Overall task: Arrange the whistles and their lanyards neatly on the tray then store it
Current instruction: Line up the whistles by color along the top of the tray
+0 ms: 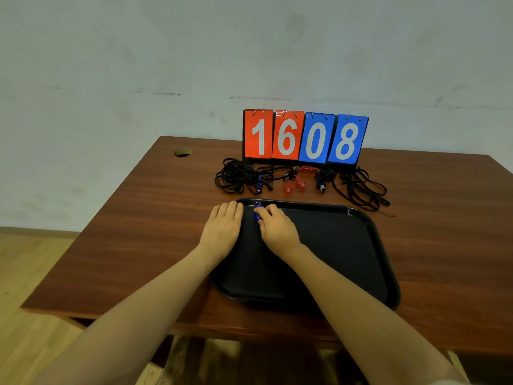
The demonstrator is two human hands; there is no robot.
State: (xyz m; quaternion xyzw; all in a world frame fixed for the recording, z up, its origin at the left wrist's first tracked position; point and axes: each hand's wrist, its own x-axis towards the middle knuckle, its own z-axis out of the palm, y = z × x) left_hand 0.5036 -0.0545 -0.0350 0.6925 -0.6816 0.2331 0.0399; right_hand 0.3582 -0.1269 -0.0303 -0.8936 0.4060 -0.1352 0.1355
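Right grip (277,229) pinches a blue whistle (257,214) at eleven o'clock on the black tray (341,245) — left grip (222,226), flat-fingered, seemingly steadies its rim.

We read the flip scoreboard (305,137) at the table's far edge: white "1" and "6" on its red cards, "0" and "8" on blue. No other text legible.

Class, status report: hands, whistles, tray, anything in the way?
Left hand flat at tray corner. Right hand pinches blue whistle on tray. Other whistles, tangled lanyards beyond tray.
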